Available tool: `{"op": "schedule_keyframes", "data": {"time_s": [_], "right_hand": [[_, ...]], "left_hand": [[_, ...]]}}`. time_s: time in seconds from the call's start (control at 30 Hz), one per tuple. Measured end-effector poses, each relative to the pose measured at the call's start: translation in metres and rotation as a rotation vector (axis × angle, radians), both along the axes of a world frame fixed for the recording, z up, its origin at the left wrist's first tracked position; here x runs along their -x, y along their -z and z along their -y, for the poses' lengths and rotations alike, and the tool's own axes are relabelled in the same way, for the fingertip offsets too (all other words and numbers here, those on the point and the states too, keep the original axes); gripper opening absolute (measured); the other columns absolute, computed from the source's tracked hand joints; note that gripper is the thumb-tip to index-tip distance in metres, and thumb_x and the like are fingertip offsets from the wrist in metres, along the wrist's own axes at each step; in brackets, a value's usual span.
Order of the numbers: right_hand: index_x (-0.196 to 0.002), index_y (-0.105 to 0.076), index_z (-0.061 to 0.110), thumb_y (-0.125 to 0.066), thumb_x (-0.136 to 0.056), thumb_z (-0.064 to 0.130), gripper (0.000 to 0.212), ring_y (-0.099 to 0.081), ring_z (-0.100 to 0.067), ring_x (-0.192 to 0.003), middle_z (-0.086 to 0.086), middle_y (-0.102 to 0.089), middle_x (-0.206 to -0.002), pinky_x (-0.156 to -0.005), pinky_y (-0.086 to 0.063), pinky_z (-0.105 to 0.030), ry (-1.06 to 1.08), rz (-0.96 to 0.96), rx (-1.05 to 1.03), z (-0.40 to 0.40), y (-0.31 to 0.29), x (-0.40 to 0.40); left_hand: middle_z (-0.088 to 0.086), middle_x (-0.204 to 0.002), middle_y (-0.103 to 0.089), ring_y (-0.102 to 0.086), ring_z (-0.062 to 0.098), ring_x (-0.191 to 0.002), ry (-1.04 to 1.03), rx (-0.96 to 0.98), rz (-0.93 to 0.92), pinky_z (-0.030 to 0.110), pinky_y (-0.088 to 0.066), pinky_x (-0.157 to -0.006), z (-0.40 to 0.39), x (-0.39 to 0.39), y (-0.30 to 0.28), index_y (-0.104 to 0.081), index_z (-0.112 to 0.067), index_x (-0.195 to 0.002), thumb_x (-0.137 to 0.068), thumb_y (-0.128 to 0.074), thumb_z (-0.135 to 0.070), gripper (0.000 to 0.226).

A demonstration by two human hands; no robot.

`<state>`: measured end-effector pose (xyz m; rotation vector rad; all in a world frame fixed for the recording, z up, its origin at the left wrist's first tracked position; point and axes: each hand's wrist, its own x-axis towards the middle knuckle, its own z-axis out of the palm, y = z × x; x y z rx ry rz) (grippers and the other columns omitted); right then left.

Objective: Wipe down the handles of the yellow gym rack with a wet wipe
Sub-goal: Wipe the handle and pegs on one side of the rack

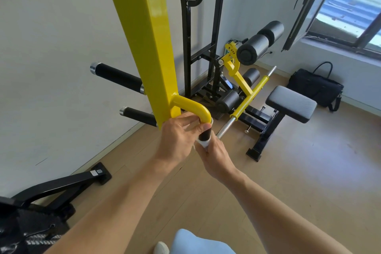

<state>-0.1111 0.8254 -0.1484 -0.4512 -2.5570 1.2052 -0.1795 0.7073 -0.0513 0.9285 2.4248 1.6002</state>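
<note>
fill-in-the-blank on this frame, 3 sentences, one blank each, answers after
1. The right hand presses a ____ wet wipe around the black foam grip.
2. The left hand steadies the grip's ____ end.
3. The curved tube above the grip is ____, like the square steel upright.

Missing: white; upper; yellow

Both my bare forearms reach forward and up from the lower edge of the view, converging at centre. My left hand (177, 137) is raised, back toward me, its fingers (186, 122) curled and pinching. My right hand (216, 155) sits just below and beside it, fist closed, knuckles facing up, wrist straight.
</note>
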Motion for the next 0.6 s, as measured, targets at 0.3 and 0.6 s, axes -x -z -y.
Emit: {"op": "schedule_keyframes", "data": {"time_s": [0.3,0.6], "right_hand": [[-0.106,-0.047,0.026,-0.052,-0.099,0.045,0.021,-0.059,-0.023,-0.073,0.000,-0.060,-0.085,-0.063,-0.050,-0.040,0.009,-0.231,-0.018,-0.008,-0.036,0.010],[-0.108,-0.046,0.029,-0.053,-0.093,0.051,0.028,-0.062,-0.021,-0.082,0.001,-0.064,-0.093,-0.073,-0.055,-0.048,0.010,0.032,-0.008,-0.010,-0.001,0.007]], "left_hand": [[-0.029,-0.086,-0.066,-0.057,-0.025,-0.084,0.032,-0.011,0.030,-0.002,-0.040,-0.070,-0.005,0.005,-0.004,-0.079,-0.020,-0.101,-0.082,-0.078,-0.031,0.022],[-0.032,-0.091,-0.066,-0.061,-0.021,-0.085,0.035,-0.024,0.056,0.001,-0.044,-0.077,-0.008,0.008,-0.003,-0.079,-0.017,-0.103,-0.084,-0.078,-0.030,0.024]]}}
